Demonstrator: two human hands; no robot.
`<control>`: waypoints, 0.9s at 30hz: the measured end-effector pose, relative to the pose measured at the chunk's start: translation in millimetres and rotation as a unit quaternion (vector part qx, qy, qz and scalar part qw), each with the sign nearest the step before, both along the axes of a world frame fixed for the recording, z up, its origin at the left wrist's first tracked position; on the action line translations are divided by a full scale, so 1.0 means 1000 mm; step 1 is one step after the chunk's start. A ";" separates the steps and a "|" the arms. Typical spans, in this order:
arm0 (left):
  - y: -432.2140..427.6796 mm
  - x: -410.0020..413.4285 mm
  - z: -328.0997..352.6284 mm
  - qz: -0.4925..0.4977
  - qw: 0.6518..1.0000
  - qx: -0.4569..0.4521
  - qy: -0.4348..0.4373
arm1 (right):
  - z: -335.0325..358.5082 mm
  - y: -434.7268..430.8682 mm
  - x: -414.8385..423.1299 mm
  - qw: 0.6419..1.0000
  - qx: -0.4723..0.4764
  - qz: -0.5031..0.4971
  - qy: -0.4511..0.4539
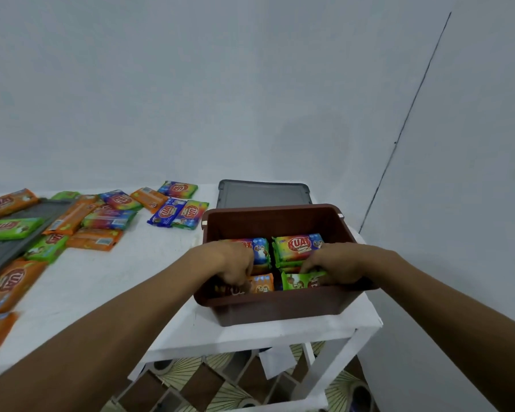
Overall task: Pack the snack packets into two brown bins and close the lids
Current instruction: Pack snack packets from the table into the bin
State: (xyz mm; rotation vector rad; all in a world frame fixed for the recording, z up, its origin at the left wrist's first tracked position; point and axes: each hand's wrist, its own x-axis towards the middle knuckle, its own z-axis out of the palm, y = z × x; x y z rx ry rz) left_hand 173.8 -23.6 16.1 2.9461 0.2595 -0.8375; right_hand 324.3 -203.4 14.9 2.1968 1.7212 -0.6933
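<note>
- Fingers [244, 281] of the left hand [235, 263] curled down inside the brown bin [280, 307], tips on an orange packet [262, 283] standing at the bin's near wall; a full grip or a mere press, cannot tell.
- Fingers [309, 267] of the right hand [344, 263] bent likewise, pinched around the top edge of a green packet [298, 281] upright at the near wall, just at 3 o'clock of the orange one.
- Both forearms reaching in from 7 and 5 o'clock, wrists over the bin's near rim.
- Beyond the hands, toward 12 o'clock inside the bin: two stacks of packets side by side, a rainbow "KUAT" packet [298, 245] topping the right stack, a blue-ended packet [259, 248] topping the left, partly under the left hand.
- Bin without its lid, set at the right end of the white table [116, 278], close to the table's near edge.
- A grey lid [263, 193] flat on the table just behind the bin at 12 o'clock.
- At 9 to 10 o'clock of the bin, well apart: loose packets [101, 217] in orange, green, blue and rainbow spread over the table, several overlapping a second grey lid [18, 233].
- At 11 o'clock, nearer the bin: a blue packet [167, 212] and a rainbow one touching.
- Pale wall [250, 84] behind, at the table's far edge.
</note>
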 end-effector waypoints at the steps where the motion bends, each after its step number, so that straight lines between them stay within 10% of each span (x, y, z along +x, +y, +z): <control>1: 0.001 0.000 0.000 0.000 1.000 -0.004 0.008 | -0.001 0.000 0.001 1.000 0.002 -0.002 -0.005; 6: 0.003 -0.001 -0.001 -0.036 0.998 0.045 -0.012 | 0.000 0.003 0.003 1.000 0.005 -0.015 0.010; 17: 0.060 -0.043 0.001 0.007 0.891 0.064 -0.450 | 0.031 0.062 -0.020 0.958 0.280 -0.044 0.037; 27: 0.178 -0.122 -0.030 0.174 0.927 0.111 -0.312 | 0.047 0.163 -0.057 0.946 0.321 -0.034 0.011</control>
